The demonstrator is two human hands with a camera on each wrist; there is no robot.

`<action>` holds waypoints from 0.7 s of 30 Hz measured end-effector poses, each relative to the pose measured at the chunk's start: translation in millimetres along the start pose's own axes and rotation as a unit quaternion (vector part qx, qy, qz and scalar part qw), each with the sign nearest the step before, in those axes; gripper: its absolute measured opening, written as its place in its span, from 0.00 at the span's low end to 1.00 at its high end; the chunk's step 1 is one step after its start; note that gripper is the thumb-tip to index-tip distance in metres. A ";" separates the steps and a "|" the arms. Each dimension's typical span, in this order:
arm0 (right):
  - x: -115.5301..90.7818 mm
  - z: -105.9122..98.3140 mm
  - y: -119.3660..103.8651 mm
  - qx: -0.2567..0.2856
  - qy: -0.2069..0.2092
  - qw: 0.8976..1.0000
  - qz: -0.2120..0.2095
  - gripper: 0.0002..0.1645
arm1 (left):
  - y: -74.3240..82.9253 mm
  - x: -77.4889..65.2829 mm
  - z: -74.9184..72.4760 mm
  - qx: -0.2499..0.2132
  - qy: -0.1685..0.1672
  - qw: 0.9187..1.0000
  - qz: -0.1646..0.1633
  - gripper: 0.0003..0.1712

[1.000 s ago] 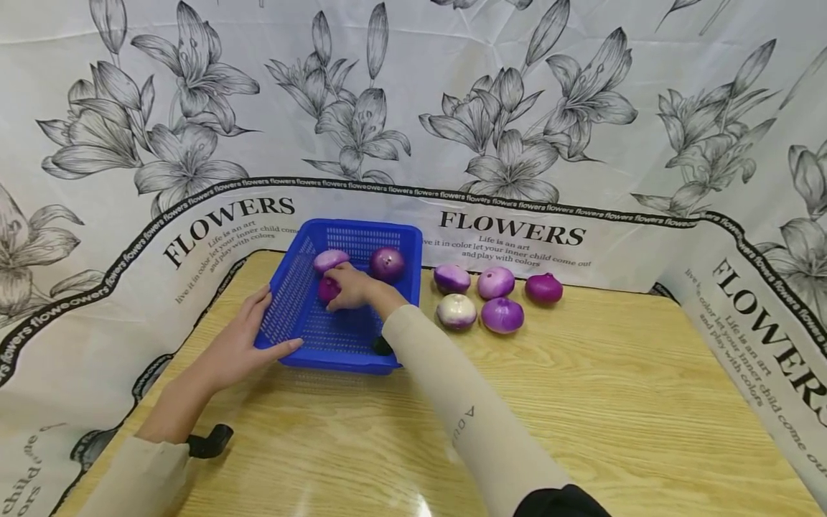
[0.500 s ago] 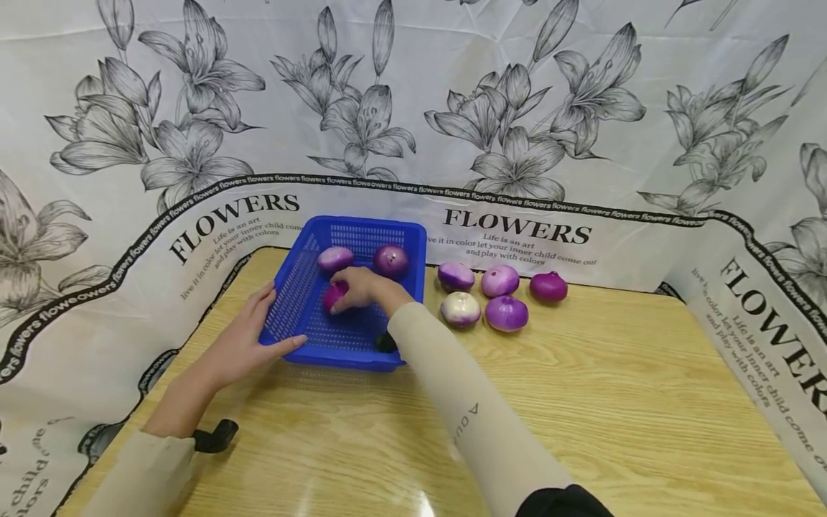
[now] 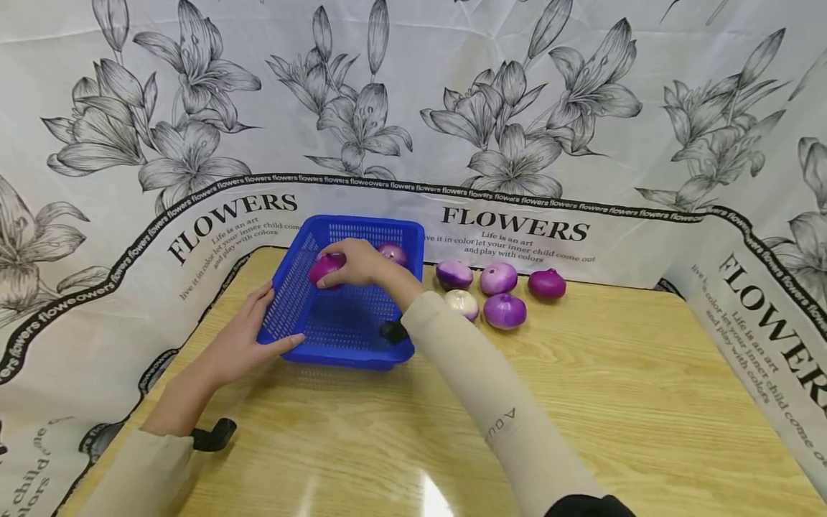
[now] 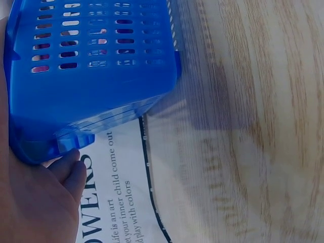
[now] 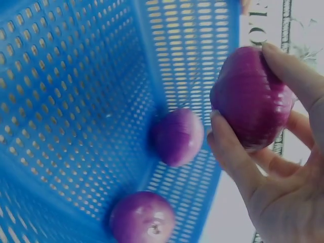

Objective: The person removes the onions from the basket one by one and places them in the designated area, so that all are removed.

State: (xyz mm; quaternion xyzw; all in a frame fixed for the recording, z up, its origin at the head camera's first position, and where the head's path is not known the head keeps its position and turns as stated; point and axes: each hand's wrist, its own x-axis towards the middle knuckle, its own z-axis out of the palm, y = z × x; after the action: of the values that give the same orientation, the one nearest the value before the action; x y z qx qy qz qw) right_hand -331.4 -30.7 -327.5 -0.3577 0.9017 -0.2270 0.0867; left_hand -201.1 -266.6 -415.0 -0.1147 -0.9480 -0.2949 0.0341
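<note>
A blue perforated basket [image 3: 293, 287] stands at the table's back left. My right hand [image 3: 357, 261] is raised over it and grips a dark purple onion [image 3: 324, 266], which is clear of the basket floor. In the right wrist view my fingers [image 5: 228, 152] wrap that onion [image 5: 250, 98], and two more onions [image 5: 179, 136] [image 5: 143, 217] lie in the basket [image 5: 76, 101]. From the head view only one of them [image 3: 394, 253] shows behind my hand. My left hand [image 3: 248, 337] holds the basket's front-left corner, thumb along the front rim; the same corner [image 4: 91, 66] fills the left wrist view.
Several purple and whitish onions lie on the wooden table [image 3: 581, 402] right of the basket, among them one [image 3: 454, 273] nearest it and one [image 3: 546, 283] farthest right. A flower-printed cloth [image 3: 517, 143] walls in the back and both sides.
My right hand has lifted the dark purple onion off the basket floor and carried it up toward the back wall. The left hand has stayed on the corner.
</note>
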 end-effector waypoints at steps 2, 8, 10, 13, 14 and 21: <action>-6.6 -4.9 -3.2 0.007 0.010 1.000 0.010 0.38 | -0.7 0.0 -0.2 0.000 0.000 1.000 -0.001 0.65; -30.7 -13.1 -5.6 0.032 0.041 0.998 0.028 0.42 | -1.9 -2.1 0.8 0.001 -0.002 1.000 -0.002 0.65; -39.4 -16.3 -5.8 0.039 0.049 0.998 0.027 0.42 | -1.8 -3.0 0.7 0.001 -0.001 1.000 -0.002 0.65; -51.2 -21.7 -4.2 0.040 0.063 0.997 0.018 0.41 | -0.8 -3.5 -0.2 0.001 0.003 1.000 -0.001 0.65; -55.3 -23.8 -3.5 0.041 0.068 0.997 0.015 0.41 | -0.3 -3.3 -0.6 0.001 0.005 1.000 -0.001 0.65; -82.6 -32.8 11.3 0.062 0.093 0.994 0.018 0.39 | 2.3 -0.4 -1.4 0.004 0.003 1.000 0.001 0.65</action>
State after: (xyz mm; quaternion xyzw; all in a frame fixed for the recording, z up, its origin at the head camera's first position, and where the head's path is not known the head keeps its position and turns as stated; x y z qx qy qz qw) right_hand -288.5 44.5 -304.4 -0.3124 0.8965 -0.3129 0.0290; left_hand -200.2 -265.7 -412.6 -0.1146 -0.9488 -0.2919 0.0378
